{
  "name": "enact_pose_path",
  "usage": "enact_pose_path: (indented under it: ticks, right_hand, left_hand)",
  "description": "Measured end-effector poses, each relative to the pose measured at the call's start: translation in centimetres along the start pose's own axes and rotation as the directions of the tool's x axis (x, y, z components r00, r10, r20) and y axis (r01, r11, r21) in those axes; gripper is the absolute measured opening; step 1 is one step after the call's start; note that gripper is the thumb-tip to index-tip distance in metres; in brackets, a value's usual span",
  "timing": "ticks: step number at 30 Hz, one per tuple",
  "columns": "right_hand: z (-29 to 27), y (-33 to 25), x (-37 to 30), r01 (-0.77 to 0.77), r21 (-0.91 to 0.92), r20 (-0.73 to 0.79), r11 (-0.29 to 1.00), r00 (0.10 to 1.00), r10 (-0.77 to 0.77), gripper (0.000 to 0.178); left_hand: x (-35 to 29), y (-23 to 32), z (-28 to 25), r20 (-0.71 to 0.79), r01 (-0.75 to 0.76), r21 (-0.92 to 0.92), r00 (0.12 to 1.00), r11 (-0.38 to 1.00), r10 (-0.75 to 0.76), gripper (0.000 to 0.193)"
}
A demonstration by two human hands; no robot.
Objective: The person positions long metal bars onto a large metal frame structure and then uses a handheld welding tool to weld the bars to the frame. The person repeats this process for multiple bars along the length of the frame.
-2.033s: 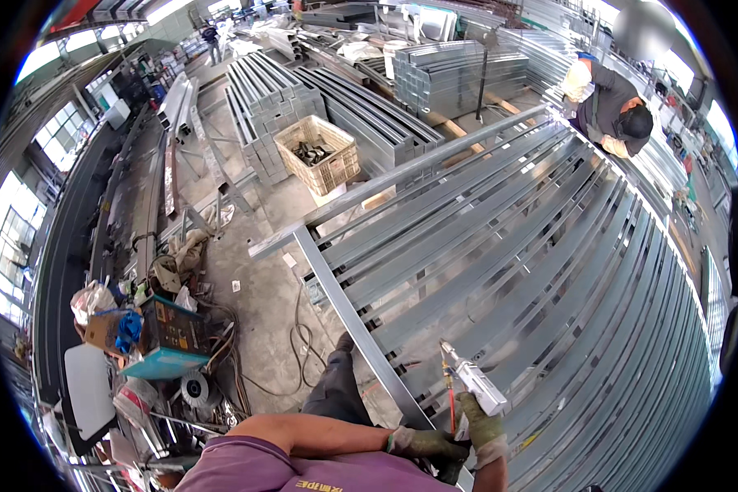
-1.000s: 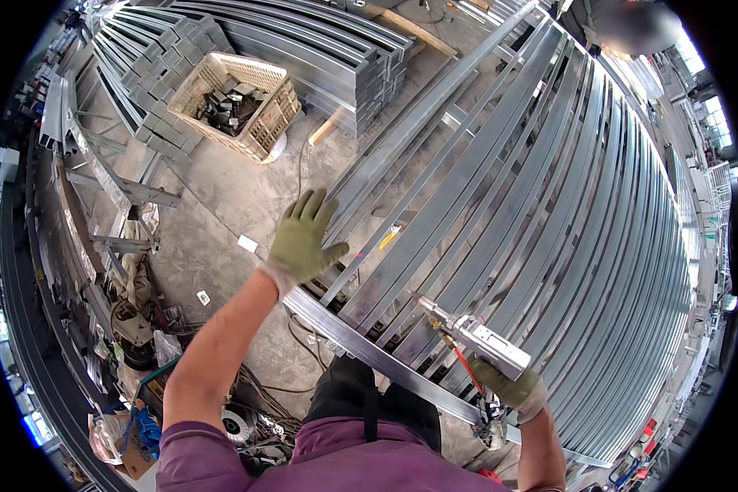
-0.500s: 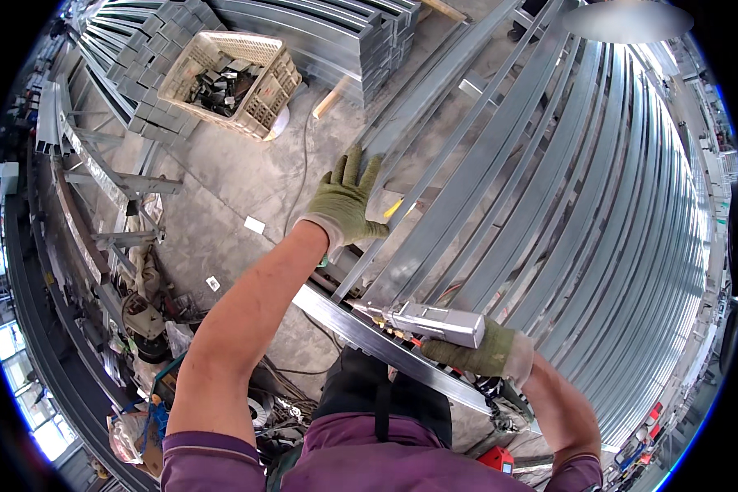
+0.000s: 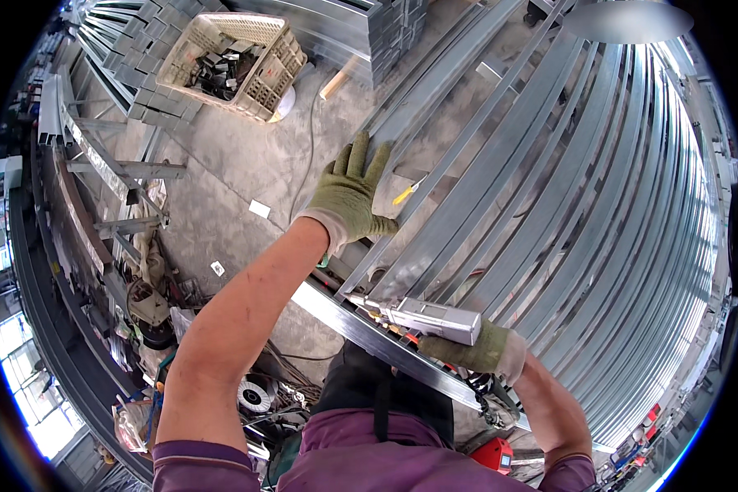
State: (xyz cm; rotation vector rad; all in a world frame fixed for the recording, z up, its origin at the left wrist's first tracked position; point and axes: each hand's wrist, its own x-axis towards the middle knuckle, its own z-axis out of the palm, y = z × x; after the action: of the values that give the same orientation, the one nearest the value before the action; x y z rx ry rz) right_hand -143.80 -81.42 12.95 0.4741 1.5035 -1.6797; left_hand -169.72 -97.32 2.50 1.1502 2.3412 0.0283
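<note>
My left hand point(image 4: 351, 198), in a green glove, is open with its fingers spread. Its fingertips lie at the near end of a long grey steel profile point(image 4: 422, 102), and its thumb reaches to a narrow steel bar point(image 4: 459, 156); whether they touch I cannot tell. My right hand point(image 4: 471, 348), gloved alike, is closed around a boxy silver welding gun point(image 4: 436, 318). The gun's tip points left, close to where the long bars meet a shiny crosswise steel beam point(image 4: 357, 332) in front of me. The glove and the gun's body hide most of the grip.
Rows of long steel profiles point(image 4: 582, 213) fill the right side. A beige plastic crate point(image 4: 258, 102) of small metal pieces stands at the far left, beside stacked steel tubes point(image 4: 152, 82). A yellow-handled tool point(image 4: 403, 195) lies among the bars. Cables and a red box point(image 4: 492, 453) are near my legs.
The view has shifted slightly. My left hand has moved a little to the right, still spread, and more of the yellow-handled tool shows. My right hand still holds the welding gun at the beam.
</note>
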Motion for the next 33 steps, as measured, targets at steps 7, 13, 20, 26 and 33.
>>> enact_pose_path:
  ticks: [7, 13, 20, 26, 33]
  right_hand:
    - [0.4, 4.1, 1.7, 0.108, 0.017, 0.037, 0.994, 0.993, -0.108, 0.057]
    - [0.8, 4.3, 2.2, 0.105, 0.008, 0.032, 0.994, 0.994, -0.105, 0.06]
    - [1.0, 4.1, 2.2, 0.123, -0.049, 0.033, 0.991, 0.992, -0.121, 0.062]
    - [1.2, 4.2, 2.3, 0.132, -0.156, 0.029, 0.979, 0.991, -0.129, 0.059]
    - [1.3, 4.4, 2.2, 0.148, -0.191, 0.032, 0.97, 0.989, -0.145, 0.054]
  left_hand:
    - [0.1, 0.1, 0.0, -0.007, 0.001, -0.01, 1.0, 1.0, -0.001, 0.146]
    - [0.0, 0.0, 0.0, -0.012, 0.006, -0.01, 1.0, 1.0, -0.006, 0.144]
    - [0.2, -0.2, 0.4, -0.03, 0.0, 0.001, 1.0, 1.0, 0.0, 0.143]
    - [0.2, -0.1, 0.5, -0.032, -0.006, 0.01, 0.999, 1.0, 0.007, 0.143]
    - [0.4, -0.2, 0.7, -0.055, -0.013, -0.01, 0.998, 1.0, 0.012, 0.146]
